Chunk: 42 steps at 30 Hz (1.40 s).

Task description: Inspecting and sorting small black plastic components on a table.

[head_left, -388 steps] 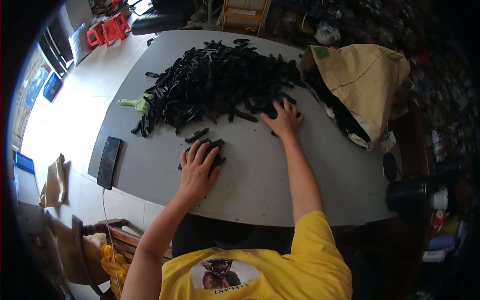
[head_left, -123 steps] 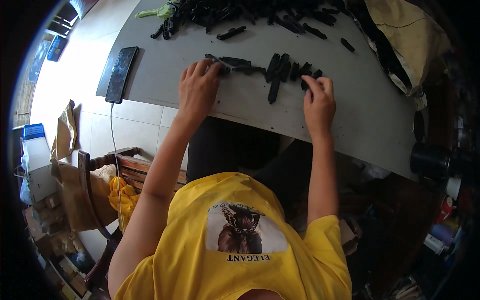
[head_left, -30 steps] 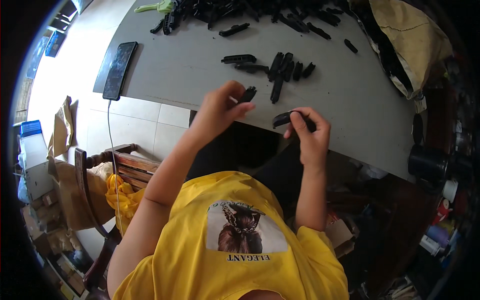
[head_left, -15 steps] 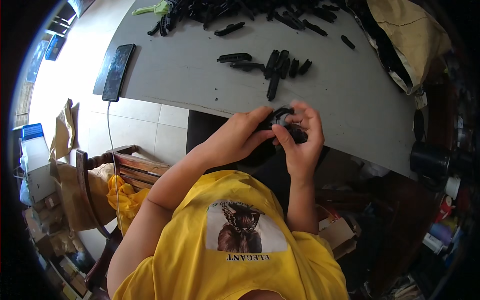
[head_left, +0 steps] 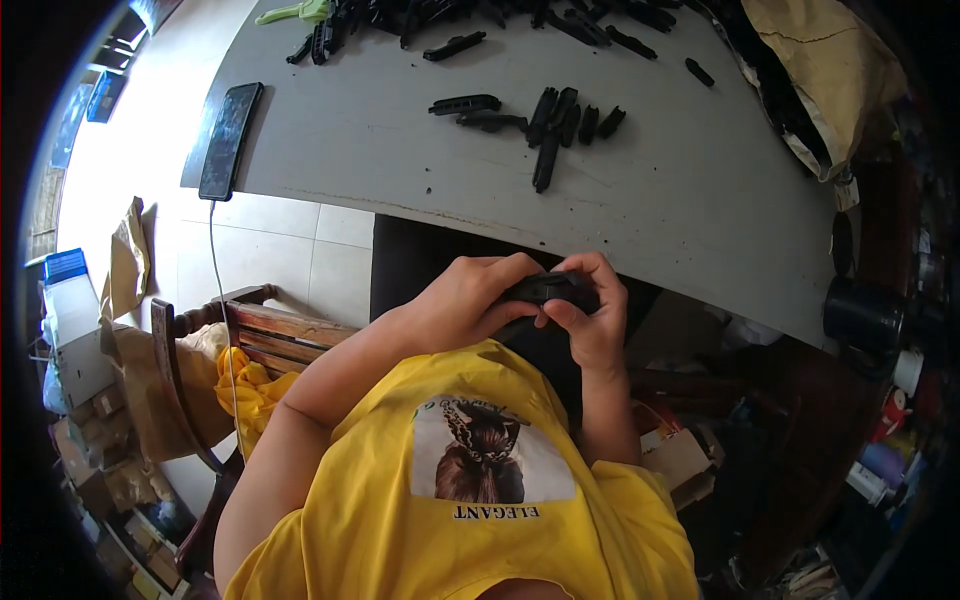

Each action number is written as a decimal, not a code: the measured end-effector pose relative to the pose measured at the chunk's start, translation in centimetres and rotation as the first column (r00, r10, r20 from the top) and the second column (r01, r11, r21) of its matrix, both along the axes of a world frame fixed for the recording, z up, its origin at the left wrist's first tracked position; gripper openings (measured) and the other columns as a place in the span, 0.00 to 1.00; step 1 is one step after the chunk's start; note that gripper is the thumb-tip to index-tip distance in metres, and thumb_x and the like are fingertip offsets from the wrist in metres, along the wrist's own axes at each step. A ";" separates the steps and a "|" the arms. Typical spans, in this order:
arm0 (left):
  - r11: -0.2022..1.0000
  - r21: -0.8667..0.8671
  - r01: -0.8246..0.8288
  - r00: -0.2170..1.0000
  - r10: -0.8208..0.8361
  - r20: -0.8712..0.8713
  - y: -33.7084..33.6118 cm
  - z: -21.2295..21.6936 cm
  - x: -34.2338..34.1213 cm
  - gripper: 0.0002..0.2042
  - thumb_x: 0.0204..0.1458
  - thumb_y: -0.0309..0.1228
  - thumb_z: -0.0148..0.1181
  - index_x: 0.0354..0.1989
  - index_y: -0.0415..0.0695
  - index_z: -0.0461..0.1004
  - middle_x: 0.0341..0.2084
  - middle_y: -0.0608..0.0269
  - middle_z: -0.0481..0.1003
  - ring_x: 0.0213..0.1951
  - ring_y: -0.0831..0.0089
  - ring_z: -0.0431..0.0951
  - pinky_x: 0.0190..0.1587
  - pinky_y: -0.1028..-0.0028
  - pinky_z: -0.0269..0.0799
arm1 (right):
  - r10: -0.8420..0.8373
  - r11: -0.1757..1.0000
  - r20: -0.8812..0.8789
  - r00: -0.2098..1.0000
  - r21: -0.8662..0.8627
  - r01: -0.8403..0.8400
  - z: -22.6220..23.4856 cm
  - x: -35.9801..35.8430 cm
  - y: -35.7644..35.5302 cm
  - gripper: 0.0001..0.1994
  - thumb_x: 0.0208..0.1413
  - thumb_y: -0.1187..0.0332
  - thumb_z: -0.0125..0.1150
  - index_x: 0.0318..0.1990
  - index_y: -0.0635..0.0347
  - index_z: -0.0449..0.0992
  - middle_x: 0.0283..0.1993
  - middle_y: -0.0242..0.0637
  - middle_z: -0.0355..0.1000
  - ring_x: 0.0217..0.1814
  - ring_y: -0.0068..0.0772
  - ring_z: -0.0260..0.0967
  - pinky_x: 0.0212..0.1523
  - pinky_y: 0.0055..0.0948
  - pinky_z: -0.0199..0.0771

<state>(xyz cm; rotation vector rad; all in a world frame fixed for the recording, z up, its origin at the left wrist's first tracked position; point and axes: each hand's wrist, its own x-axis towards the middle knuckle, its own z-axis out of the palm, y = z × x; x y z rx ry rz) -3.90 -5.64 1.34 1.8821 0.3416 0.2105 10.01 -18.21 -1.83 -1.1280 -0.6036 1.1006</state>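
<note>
I see left hand (head_left: 462, 302) and right hand (head_left: 590, 320) both clamped on a black plastic part (head_left: 545, 290) below the table (head_left: 700, 230) edge, probably mating two pieces, so keep them square, press evenly.

Cluttered home workshop: grey table (head_left: 640, 215) heaped with black plastic parts (head_left: 555, 115), cardboard boxes (head_left: 85, 400) on tiled floor (head_left: 270, 250).

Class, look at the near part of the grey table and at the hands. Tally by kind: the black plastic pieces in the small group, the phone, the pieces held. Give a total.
Black pieces in the small group: 7
Phone: 1
Held black piece: 1
Total: 9
</note>
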 end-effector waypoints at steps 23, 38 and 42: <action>0.900 0.432 0.060 0.998 -0.048 -0.037 2.8 -0.3 -0.6 0.19 0.47 0.32 0.60 0.48 0.40 0.68 0.32 0.53 0.71 0.35 0.53 0.73 0.38 0.62 0.70 | 0.123 0.979 0.589 0.798 0.060 -0.195 -1.0 1.8 -0.3 0.18 0.46 0.56 0.68 0.34 0.61 0.72 0.34 0.32 0.69 0.33 0.21 0.63 0.35 0.19 0.62; 0.548 0.748 -0.375 0.874 0.477 0.089 7.2 -2.8 2.6 0.12 0.48 0.29 0.58 0.39 0.43 0.66 0.35 0.56 0.69 0.39 0.61 0.71 0.37 0.66 0.68 | 0.058 0.946 0.986 -0.155 -0.005 0.323 -1.0 12.0 8.8 0.11 0.49 0.70 0.62 0.41 0.59 0.73 0.41 0.37 0.69 0.38 0.42 0.71 0.34 0.34 0.72; 0.874 0.066 -0.481 0.874 0.485 -0.041 5.1 -3.2 2.1 0.12 0.55 0.32 0.54 0.43 0.40 0.62 0.29 0.50 0.72 0.32 0.56 0.73 0.36 0.66 0.68 | 0.097 0.945 0.981 -0.168 -0.038 0.325 -1.2 11.6 7.7 0.10 0.49 0.69 0.62 0.39 0.59 0.72 0.39 0.38 0.69 0.35 0.40 0.71 0.33 0.32 0.72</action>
